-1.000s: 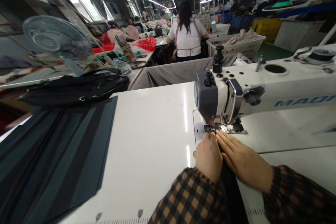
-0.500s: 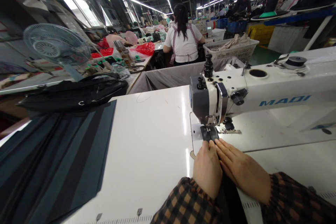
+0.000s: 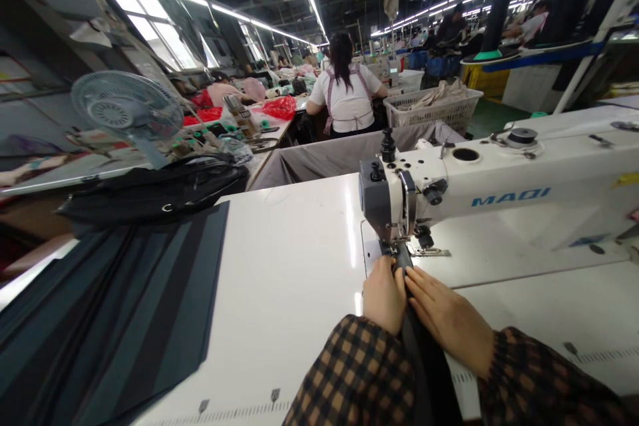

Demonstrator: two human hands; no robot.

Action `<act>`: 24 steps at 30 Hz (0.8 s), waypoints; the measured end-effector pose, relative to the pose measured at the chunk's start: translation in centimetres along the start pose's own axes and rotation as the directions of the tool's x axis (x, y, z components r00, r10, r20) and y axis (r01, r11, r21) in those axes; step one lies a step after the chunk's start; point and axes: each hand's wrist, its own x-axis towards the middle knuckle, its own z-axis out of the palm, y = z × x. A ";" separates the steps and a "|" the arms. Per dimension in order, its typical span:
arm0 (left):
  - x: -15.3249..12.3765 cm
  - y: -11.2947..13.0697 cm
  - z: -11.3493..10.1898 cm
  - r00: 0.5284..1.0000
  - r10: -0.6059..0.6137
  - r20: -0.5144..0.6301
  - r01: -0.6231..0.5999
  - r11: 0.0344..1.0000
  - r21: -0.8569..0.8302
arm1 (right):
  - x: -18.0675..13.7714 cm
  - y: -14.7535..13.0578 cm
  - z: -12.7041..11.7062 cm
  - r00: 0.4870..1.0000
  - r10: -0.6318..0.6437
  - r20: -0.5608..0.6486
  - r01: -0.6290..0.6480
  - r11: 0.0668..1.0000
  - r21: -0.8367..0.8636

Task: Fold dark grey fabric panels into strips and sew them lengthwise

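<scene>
A long dark fabric strip [image 3: 417, 346] runs from the table's front edge up to the presser foot of a white sewing machine [image 3: 524, 176]. My left hand [image 3: 383, 296] has its fingers curled and pinches the strip's left side just in front of the foot. On the right side, my right hand [image 3: 449, 313] lies flat with fingers stretched out along the strip, its fingertips on the cloth. The needle [image 3: 395, 246] is hard to make out behind the foot and my left fingertips.
Stacked dark fabric panels [image 3: 164, 293] lie on the left of the white table [image 3: 279, 279], with a black bag [image 3: 160, 190] behind them. A fan [image 3: 127, 106] stands further back. Ahead, a co-worker [image 3: 344, 90] sits beside a white basket [image 3: 434, 106].
My left hand has come closer to the presser foot and its fingers are more bent. More of the strip shows between my hands. The whole view has shifted slightly.
</scene>
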 end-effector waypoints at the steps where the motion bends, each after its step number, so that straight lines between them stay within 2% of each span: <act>1: -1.3 0.0 -0.1 1.000 -0.011 0.001 0.011 1.000 -0.026 | -1.1 -0.9 -0.3 0.999 0.039 -0.019 -0.039 0.999 0.026; 3: -5.0 0.2 -0.2 0.999 -0.048 0.002 0.048 0.988 -0.148 | -3.9 -2.9 -1.1 0.994 0.101 -0.048 -0.095 0.990 0.101; 5: -9.6 0.5 0.0 0.993 -0.118 0.004 0.112 0.936 -0.334 | -6.9 -5.2 -1.8 0.987 0.148 -0.058 -0.133 0.968 0.214; 7: -14.1 0.8 0.5 0.975 -0.219 0.026 0.203 0.841 -0.501 | -9.9 -7.6 -2.1 0.949 0.307 -0.068 -0.266 0.900 0.345; 8: -16.0 1.0 0.8 0.964 -0.263 0.049 0.243 0.785 -0.570 | -11.3 -8.7 -2.1 0.898 0.433 -0.074 -0.367 0.832 0.416; 10: -19.0 1.1 1.5 0.939 -0.322 0.117 0.314 0.670 -0.673 | -13.9 -10.7 -1.9 0.736 0.677 -0.032 -0.545 0.619 0.565; 11: -20.0 1.2 1.8 0.925 -0.345 0.158 0.351 0.619 -0.703 | -15.1 -11.5 -1.6 0.672 0.740 0.012 -0.585 0.521 0.622; 12: -20.6 1.2 2.0 0.908 -0.366 0.204 0.393 0.573 -0.719 | -16.2 -12.1 -1.4 0.652 0.756 0.059 -0.598 0.465 0.653; 13: -21.0 1.3 2.1 0.889 -0.383 0.251 0.435 0.534 -0.725 | -17.2 -12.5 -1.2 0.673 0.735 0.087 -0.592 0.464 0.659; 15: -21.3 1.4 2.1 0.866 -0.401 0.300 0.482 0.505 -0.716 | -18.9 -12.7 -1.2 0.786 0.612 0.088 -0.529 0.592 0.608; 17: -21.6 1.8 1.7 0.877 -0.409 0.253 0.463 0.577 -0.673 | -19.6 -12.5 -1.5 0.889 0.453 0.062 -0.412 0.735 0.539; 18: -21.8 2.0 1.5 0.894 -0.395 0.212 0.435 0.649 -0.624 | -19.6 -12.4 -1.8 0.912 0.406 0.064 -0.377 0.764 0.523; 20: -22.4 2.5 0.8 0.928 -0.328 0.179 0.374 0.816 -0.441 | -18.9 -12.3 -2.3 0.907 0.405 0.115 -0.400 0.745 0.534; 21: -22.6 2.8 0.4 0.935 -0.286 0.207 0.341 0.887 -0.312 | -18.4 -12.3 -2.4 0.890 0.430 0.153 -0.439 0.712 0.549; 22: -22.7 3.0 -0.1 0.933 -0.248 0.259 0.298 0.938 -0.175 | -18.0 -12.4 -2.5 0.868 0.460 0.187 -0.478 0.676 0.560; 24: -21.8 3.4 -0.9 0.920 -0.189 0.343 0.182 0.982 0.053 | -17.3 -12.7 -2.1 0.843 0.493 0.215 -0.519 0.642 0.564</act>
